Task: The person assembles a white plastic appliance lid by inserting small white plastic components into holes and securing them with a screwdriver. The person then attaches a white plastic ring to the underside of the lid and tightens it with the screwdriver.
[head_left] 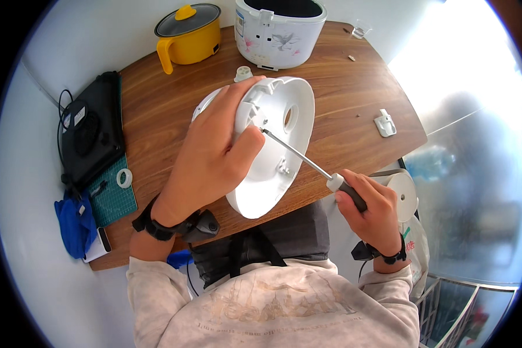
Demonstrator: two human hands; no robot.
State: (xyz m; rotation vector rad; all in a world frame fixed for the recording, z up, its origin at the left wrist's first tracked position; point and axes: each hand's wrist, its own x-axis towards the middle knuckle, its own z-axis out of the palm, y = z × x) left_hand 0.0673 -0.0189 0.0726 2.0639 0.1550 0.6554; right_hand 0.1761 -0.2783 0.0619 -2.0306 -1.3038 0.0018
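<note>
My left hand (217, 142) grips a white plastic rice cooker lid (264, 180), tilted up on edge above the table's near side with its hollow inside toward the right. The thumb lies on the lid's inner face near a small screw spot. In my right hand (371, 203) is a screwdriver (301, 155) with a grey and white handle and a long metal shaft. Its tip meets the inside of the lid beside my left thumb. Whether the tip sits in a screw head is too small to tell.
On the wooden table (342, 104) stand a white rice cooker body (281, 40) and a yellow pot (194, 43). A small white plastic part (385, 123) lies at right. Leftward are a black device (93, 124), a green cutting mat (113, 203) and a tape roll (124, 178).
</note>
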